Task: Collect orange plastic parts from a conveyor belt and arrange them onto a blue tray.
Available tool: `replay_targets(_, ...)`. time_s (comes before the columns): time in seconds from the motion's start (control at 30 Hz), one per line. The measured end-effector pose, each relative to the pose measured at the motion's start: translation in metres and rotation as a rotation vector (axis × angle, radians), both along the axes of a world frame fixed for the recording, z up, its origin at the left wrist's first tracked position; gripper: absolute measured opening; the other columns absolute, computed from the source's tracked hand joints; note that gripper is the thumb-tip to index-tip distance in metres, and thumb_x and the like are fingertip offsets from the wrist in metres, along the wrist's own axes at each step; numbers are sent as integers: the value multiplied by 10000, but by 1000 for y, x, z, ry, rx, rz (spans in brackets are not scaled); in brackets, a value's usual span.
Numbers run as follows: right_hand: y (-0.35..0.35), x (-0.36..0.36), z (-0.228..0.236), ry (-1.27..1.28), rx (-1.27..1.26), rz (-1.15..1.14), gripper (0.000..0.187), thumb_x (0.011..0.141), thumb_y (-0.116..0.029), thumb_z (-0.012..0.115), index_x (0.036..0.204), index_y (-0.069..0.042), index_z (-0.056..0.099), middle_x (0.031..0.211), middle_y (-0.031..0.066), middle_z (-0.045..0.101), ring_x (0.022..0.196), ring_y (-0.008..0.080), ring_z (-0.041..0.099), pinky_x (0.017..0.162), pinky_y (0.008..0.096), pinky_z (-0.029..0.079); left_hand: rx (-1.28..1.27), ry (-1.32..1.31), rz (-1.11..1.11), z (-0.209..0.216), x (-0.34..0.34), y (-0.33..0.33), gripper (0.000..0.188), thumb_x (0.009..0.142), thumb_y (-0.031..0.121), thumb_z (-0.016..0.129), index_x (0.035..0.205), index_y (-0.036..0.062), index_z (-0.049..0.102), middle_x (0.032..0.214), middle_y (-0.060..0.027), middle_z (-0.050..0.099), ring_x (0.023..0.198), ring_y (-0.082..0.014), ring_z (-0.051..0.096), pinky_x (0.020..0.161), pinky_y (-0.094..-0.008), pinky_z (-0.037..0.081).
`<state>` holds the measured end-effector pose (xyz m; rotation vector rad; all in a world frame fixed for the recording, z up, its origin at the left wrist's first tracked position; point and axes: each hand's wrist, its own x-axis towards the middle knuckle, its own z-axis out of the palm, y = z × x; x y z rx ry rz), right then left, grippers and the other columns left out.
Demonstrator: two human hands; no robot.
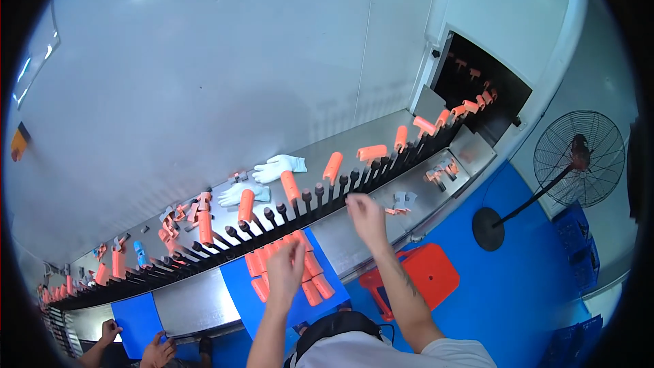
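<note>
My left hand [286, 269] hovers over a blue mat [235, 286] on which several orange curved plastic covers [319, 286] lie in rows. Its fingers are bent together, and whatever they may hold does not show. Farther right, my right hand [366, 218] is raised beside the row of black posts [343, 184], its fingers curled with the tips near one post. No object can be made out in it. An orange cover [333, 165] sits on a post just beyond my hands, and another cover [290, 186] tops a post to its left.
The post line runs right into a dark wall opening [484, 71]. White gloves [278, 167] and loose orange parts [178, 217] lie behind it. A red stool [432, 274] and black fan [579, 153] stand at right. Another person's hands [158, 352] are at lower left.
</note>
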<state>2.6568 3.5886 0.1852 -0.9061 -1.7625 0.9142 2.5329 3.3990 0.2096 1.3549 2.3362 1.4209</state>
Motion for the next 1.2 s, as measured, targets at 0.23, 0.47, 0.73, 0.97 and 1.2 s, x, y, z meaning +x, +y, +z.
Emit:
replay_targets(0.23, 69, -58, 60, -405, 243, 193, 392, 837, -372, 723, 846, 18, 689, 776, 249, 676, 791, 424, 680, 706, 507, 536, -340, 437, 209, 62, -48, 106, 325, 801, 279, 767, 768, -26, 661, 734, -227, 677, 683, -408, 670, 649, -505, 524)
replay_targets(0.47, 117, -43, 65, -293, -99, 176, 392, 853, -383, 691, 837, 6, 738, 646, 146, 671, 649, 235, 705, 596, 358, 514, -223, 84, 256, 72, -74, 99, 381, 898, 322, 643, 802, -41, 708, 582, -130, 639, 518, -213, 630, 544, -361, 476)
replay_targets(0.73, -35, 132, -33, -239, -194, 469, 427, 839, -159, 697, 1230, 1, 633, 1150, 211, 666, 1060, 347, 659, 909, 409, 526, -372, 266, -373, -27, 70, -12, 403, 756, 99, 760, 1150, 85, 678, 1181, -123, 671, 1085, -311, 623, 939, -419, 491)
replay_targets(0.97, -61, 164, -77, -528, 77, 282, 448, 822, -179, 709, 1239, -44, 618, 1041, 114, 571, 994, 301, 586, 833, 408, 532, -501, 591, -488, -85, 117, 22, 393, 759, 120, 691, 1148, 174, 712, 1279, -127, 574, 1135, -309, 546, 952, -430, 433)
replay_targets(1.2, -31, 204, -69, -471, -2, 215, 362, 875, -167, 684, 1194, -15, 603, 1089, 137, 552, 1011, 322, 603, 821, 402, 537, -387, 263, -353, -93, 183, 61, 421, 775, 118, 727, 1192, 78, 677, 1280, -175, 560, 1100, -353, 564, 892, -435, 499)
